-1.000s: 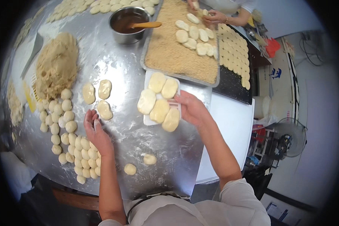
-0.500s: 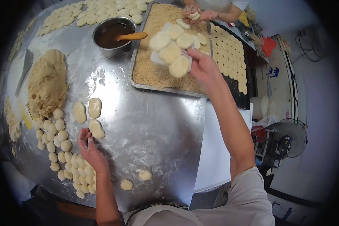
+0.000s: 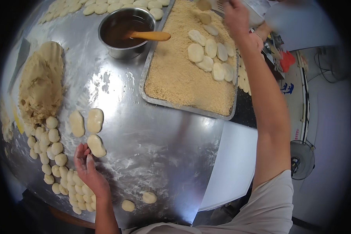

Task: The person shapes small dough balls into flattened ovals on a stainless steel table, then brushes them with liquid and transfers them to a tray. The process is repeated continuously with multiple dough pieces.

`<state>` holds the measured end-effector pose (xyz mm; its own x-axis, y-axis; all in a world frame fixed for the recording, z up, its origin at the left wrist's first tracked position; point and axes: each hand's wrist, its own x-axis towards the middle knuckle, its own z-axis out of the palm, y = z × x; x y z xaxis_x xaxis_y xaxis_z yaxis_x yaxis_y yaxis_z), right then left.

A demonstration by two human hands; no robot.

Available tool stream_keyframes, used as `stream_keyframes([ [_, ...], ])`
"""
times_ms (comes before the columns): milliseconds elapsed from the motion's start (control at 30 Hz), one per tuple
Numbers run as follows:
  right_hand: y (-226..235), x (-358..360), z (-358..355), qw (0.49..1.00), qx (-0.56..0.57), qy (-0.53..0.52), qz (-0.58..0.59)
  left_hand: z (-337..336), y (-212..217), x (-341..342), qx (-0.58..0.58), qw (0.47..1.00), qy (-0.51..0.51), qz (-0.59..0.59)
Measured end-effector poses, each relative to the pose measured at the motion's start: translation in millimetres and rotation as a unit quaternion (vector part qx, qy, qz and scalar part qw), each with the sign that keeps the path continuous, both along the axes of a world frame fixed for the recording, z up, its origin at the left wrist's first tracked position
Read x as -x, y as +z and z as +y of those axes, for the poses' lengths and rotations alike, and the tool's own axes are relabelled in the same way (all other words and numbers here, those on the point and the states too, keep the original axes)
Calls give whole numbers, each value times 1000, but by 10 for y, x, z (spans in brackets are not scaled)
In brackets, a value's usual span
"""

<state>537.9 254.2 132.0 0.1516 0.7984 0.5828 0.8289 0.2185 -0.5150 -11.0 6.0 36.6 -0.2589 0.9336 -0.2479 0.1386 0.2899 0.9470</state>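
My left hand [image 3: 90, 171] rests on the steel table, fingers loosely curled and thumb apart, holding nothing. Its fingertips are beside a flattened oval dough piece [image 3: 96, 146]; two more flattened dough pieces [image 3: 94, 120] lie just beyond. At the far right my right hand [image 3: 238, 18] is raised over the crumb-filled metal tray [image 3: 191, 108], closed on a pale ribbed thing [image 3: 221, 5], mostly hidden and cut off by the upper edge. Several pale dough discs [image 3: 211, 48] lie on the crumbs, and blurred discs [image 3: 204, 18] show near that hand.
A steel pot [image 3: 124, 52] of brown liquid holds a wooden-handled tool [image 3: 150, 36]. On the left are a large dough mound [image 3: 41, 85] and several dough balls [image 3: 56, 148]. Two small dough pieces [image 3: 149, 197] lie near the front. Another person's hand [image 3: 257, 40] is beyond my right forearm.
My right hand has swung away and up to the far right. The dough discs it carried have left their stack; several now lie on the crumbs. My left hand keeps its place by the dough.
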Motion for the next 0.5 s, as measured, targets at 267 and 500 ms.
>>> stream_keyframes([
  [267, -220, 21, -477, 969, -105, -78, -211, 11, -41, -40, -17, 1000, -25, -7],
  [500, 528, 1446, -1826, 959, -11, -13, 284, 40, -119, 26, -46, 999, -17, 11],
])
